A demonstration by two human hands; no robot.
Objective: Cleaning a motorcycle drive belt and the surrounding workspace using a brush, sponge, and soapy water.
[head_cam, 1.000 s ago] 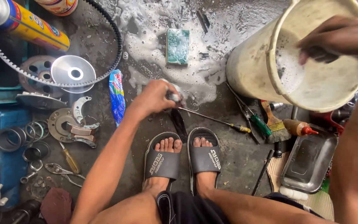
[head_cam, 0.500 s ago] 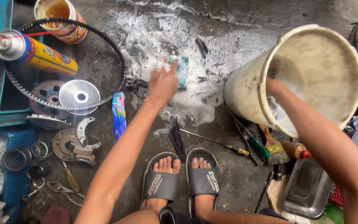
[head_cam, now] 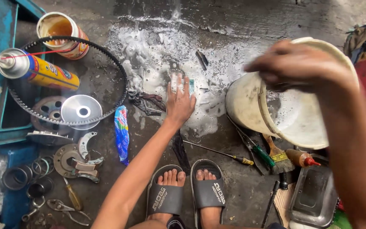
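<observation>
We stretch our left arm straight ahead and down, wrist flat, with the left hand (head_cam: pixel 179 101) palm-down and its fingers held together and pointing away from us. Our right arm comes in from the right edge, forearm raised close to the camera, and the right hand (head_cam: pixel 295 65) is bent over at the wrist, fingers curled downward in a closed grip, blurred.
</observation>
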